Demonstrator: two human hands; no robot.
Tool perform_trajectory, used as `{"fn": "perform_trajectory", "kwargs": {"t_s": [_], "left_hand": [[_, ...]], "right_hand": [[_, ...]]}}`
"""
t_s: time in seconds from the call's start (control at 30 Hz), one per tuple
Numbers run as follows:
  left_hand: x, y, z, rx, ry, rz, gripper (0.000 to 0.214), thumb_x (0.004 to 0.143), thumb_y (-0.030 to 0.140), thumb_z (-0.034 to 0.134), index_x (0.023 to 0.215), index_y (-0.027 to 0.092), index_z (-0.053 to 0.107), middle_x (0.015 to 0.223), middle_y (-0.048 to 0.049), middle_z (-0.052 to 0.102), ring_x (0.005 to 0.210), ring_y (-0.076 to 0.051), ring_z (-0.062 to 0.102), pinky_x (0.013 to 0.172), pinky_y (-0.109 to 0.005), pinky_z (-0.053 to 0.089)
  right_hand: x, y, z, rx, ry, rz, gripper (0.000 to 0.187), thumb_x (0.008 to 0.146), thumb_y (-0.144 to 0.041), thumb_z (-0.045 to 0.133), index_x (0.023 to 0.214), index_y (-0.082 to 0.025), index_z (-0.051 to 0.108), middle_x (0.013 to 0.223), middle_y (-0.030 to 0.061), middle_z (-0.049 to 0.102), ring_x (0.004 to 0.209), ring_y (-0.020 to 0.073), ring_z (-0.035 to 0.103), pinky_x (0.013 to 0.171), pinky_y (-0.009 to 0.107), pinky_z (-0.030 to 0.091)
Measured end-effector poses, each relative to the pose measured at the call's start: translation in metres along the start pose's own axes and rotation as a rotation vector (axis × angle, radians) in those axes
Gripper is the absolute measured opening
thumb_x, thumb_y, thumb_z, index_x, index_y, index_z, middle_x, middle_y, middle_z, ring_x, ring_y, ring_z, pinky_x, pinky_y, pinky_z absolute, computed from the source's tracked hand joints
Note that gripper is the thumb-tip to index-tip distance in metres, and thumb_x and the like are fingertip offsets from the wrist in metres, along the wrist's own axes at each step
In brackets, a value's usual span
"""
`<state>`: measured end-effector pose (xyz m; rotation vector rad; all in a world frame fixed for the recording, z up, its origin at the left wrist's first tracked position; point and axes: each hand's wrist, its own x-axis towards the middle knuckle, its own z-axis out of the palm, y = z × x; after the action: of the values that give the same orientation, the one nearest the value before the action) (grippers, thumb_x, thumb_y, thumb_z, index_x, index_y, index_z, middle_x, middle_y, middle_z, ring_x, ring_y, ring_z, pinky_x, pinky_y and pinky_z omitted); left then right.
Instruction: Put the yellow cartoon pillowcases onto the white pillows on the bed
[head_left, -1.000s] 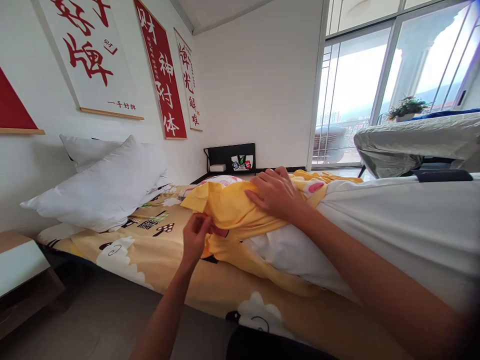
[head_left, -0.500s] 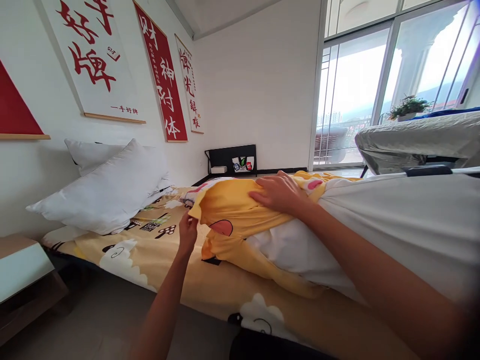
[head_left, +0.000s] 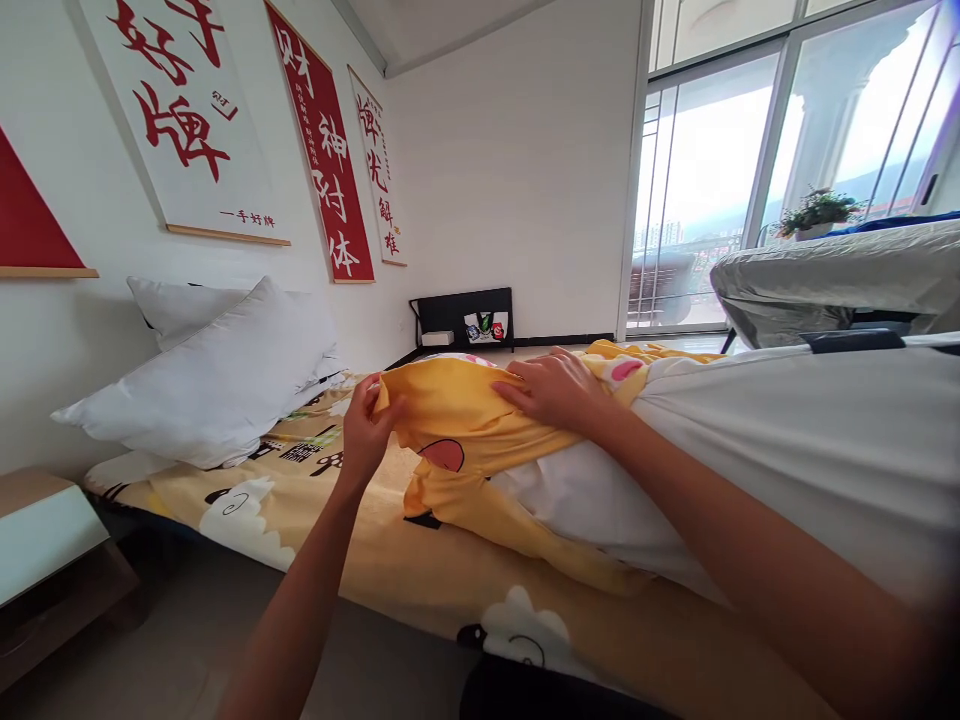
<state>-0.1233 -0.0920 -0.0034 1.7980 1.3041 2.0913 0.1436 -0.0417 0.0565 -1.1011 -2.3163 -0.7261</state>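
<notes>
A yellow duvet cover (head_left: 457, 400) with a pink round print lies partly over a white duvet (head_left: 780, 430) on the bed. At the cover's left edge, my left hand (head_left: 369, 425) pinches the yellow fabric and holds it raised above the mattress. My right hand (head_left: 559, 390) rests on top of the cover, with thumb and fingers bent against the cloth; how firmly it grips cannot be seen. Underneath spreads a tan bedsheet (head_left: 360, 540) printed with white sheep. More yellow fabric hangs in folds below the pink print.
White pillows (head_left: 217, 370) lie at the bed's left end. A small bedside table (head_left: 45, 540) stands at lower left. Beyond the bed are a black low rack (head_left: 465, 310) and a grey-covered piece of furniture (head_left: 840, 275) bearing a potted plant (head_left: 817, 212).
My left hand has moved up and slightly left, its hold shifting along the cover's edge and lifting that corner. My right hand stays almost in place on the cover.
</notes>
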Motion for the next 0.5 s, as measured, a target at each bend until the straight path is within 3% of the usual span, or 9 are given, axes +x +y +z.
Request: {"fn": "perform_trajectory", "kwargs": {"t_s": [0.07,0.17,0.37,0.5], "left_hand": [[0.013,0.005,0.003,0.115,-0.028,-0.020,0.026,0.074,0.039,0.067,0.089,0.018,0.064,0.083,-0.0016,0.064,0.082,-0.018,0.058,0.071,-0.025,0.044],[0.027,0.000,0.003,0.164,-0.088,-0.065,0.028,0.072,0.042,0.067,0.067,0.016,0.062,0.066,0.0013,0.058,0.066,-0.014,0.051,0.060,-0.023,0.038],[0.025,0.003,-0.003,0.071,-0.182,-0.133,0.030,0.066,0.043,0.074,0.068,0.015,0.065,0.065,0.0015,0.058,0.063,-0.012,0.049,0.055,-0.022,0.036],[0.019,0.016,0.003,-0.300,-0.149,-0.272,0.035,0.063,0.036,0.079,0.090,0.017,0.069,0.086,-0.0029,0.067,0.081,-0.017,0.060,0.073,-0.027,0.048]], "right_hand": [[-0.001,0.000,0.000,-0.012,0.011,0.001,0.042,0.095,-0.047,0.036,0.085,-0.019,0.066,0.078,0.0084,0.071,0.075,0.0228,0.063,0.074,0.033,0.031],[-0.001,-0.001,0.000,-0.013,0.012,-0.007,0.041,0.094,-0.047,0.037,0.085,-0.019,0.065,0.077,0.0081,0.071,0.073,0.0223,0.063,0.072,0.033,0.030],[0.007,0.004,0.006,-0.003,0.067,-0.051,0.040,0.095,-0.038,0.036,0.078,-0.017,0.065,0.076,0.0070,0.068,0.075,0.0196,0.059,0.075,0.033,0.030],[0.012,0.013,0.012,-0.081,0.233,-0.080,0.040,0.094,-0.033,0.035,0.076,-0.015,0.066,0.086,0.0114,0.066,0.088,0.0222,0.055,0.081,0.035,0.029]]}}
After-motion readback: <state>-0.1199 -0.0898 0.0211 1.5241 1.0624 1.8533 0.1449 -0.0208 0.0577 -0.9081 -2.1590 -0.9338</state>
